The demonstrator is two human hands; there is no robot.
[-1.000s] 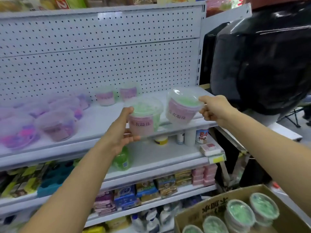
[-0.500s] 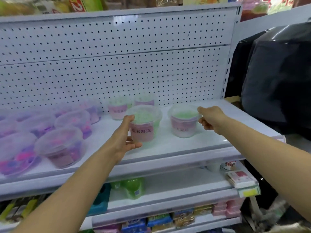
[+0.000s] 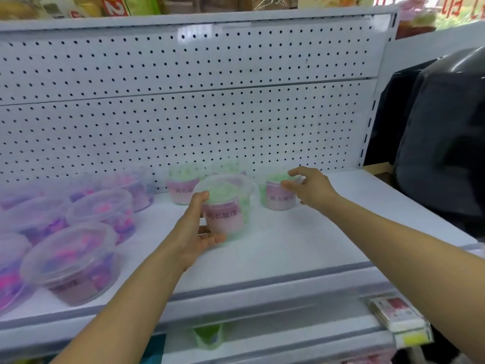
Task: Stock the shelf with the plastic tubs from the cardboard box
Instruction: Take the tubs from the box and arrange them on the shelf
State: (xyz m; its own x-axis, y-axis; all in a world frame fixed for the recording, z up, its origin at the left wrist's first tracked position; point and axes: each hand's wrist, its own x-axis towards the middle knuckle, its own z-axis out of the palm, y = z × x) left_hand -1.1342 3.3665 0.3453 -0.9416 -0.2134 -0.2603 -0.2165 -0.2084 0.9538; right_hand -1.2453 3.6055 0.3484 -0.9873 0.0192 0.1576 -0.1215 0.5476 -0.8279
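Two clear plastic tubs of green beads sit mid-frame on the white shelf (image 3: 288,248): your left hand (image 3: 193,239) grasps the nearer tub (image 3: 227,206), your right hand (image 3: 311,189) pinches the farther tub (image 3: 278,197), apparently aligning both labels outward.

Clear glossy plastic tubs (image 3: 226,206) — matt white perforated shelf (image 3: 301,245).

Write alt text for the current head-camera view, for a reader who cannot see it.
A person's left hand grips a green-filled plastic tub on a white shelf, while the right hand holds a second green tub further back. Tubs of pink and purple contents stand at the left, before a pegboard back panel.
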